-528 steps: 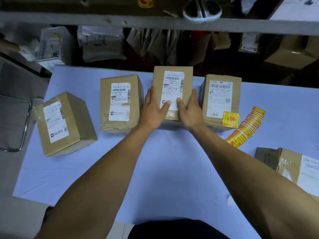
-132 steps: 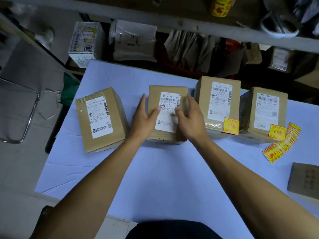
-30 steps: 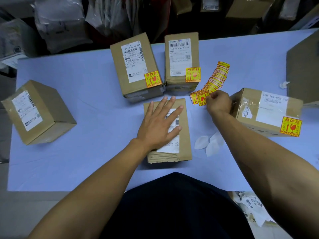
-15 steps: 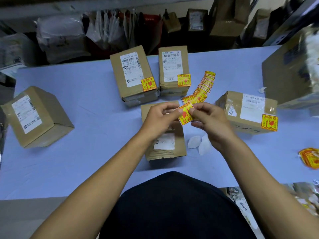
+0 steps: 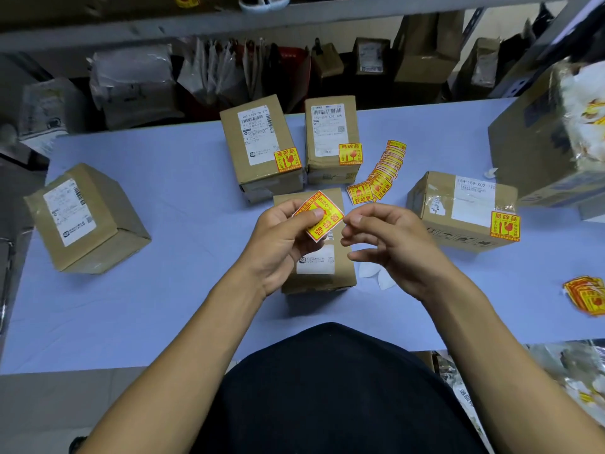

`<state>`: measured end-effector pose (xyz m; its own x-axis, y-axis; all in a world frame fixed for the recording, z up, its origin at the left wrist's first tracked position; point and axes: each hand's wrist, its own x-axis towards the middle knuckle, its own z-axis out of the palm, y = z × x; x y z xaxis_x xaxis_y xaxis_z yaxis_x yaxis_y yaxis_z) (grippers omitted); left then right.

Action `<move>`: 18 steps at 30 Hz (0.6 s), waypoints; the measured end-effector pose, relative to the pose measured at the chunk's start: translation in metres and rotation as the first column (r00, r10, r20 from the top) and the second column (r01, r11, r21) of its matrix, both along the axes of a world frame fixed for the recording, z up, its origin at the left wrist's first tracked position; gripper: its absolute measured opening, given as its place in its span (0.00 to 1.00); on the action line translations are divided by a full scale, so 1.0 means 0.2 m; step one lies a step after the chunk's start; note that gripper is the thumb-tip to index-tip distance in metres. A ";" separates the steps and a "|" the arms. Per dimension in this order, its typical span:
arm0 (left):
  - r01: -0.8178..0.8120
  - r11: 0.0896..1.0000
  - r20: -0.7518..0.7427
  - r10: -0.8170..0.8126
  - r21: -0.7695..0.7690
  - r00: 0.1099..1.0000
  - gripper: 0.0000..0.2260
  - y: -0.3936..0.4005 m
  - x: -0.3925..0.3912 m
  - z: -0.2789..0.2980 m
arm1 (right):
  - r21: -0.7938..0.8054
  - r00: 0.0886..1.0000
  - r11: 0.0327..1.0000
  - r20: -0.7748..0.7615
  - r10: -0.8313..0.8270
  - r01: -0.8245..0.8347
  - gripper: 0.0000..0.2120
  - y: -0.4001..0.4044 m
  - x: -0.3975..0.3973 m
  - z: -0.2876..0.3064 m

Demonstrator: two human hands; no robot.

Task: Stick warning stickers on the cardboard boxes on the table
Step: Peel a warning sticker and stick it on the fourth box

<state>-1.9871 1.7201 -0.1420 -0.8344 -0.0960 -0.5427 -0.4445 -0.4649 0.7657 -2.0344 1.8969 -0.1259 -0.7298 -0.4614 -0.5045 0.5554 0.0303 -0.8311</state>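
- Box at far left, tilted, white label only; no sticker on any face that shows.
- Left hand pinches one yellow-and-red sticker between thumb and fingers, raised over the near box, whose label bears no sticker yet.
- Sticker, by judgement: feather-light, limp, tacky underneath once peeled; best held by one edge or corner so it does not curl onto itself or cling to a finger.
- Right hand just beside the sticker's right edge, fingers loosely curled, thumb and forefinger nearly meeting; whether they grip backing paper cannot be told.
- Two rear boxes, one and the other, each with a sticker at its label's lower right corner.
- Fan of spare stickers on the table, right of the rear boxes; white backing scraps lie beside the near box.
- Right box, stickered at its near right corner.
- Count: five small boxes, three stickered, two bare; a second sticker pile at the right edge.
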 end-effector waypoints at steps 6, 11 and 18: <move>0.006 1.000 -0.030 -0.007 -0.008 1.000 0.05 -0.03 0.04 0.02 | -0.002 0.999 0.999 -0.008 0.037 -0.037 0.10 -0.04 0.03 0.02; 0.019 1.000 -0.042 -0.020 -0.024 0.999 0.04 -0.03 0.07 0.03 | -0.005 0.997 0.998 -0.044 0.056 -0.056 0.12 -0.07 0.05 0.04; 0.039 0.999 -0.070 -0.039 0.002 0.997 0.07 -0.02 0.09 0.06 | -0.010 0.993 0.997 -0.096 0.076 -0.077 0.09 -0.08 0.09 0.05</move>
<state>-1.9693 1.7170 -0.1308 -0.8733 -0.0609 -0.4834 -0.4082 -0.4503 0.7941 -2.0162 1.8804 -0.1162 -0.7364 -0.5243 -0.4276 0.4704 0.0576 -0.8806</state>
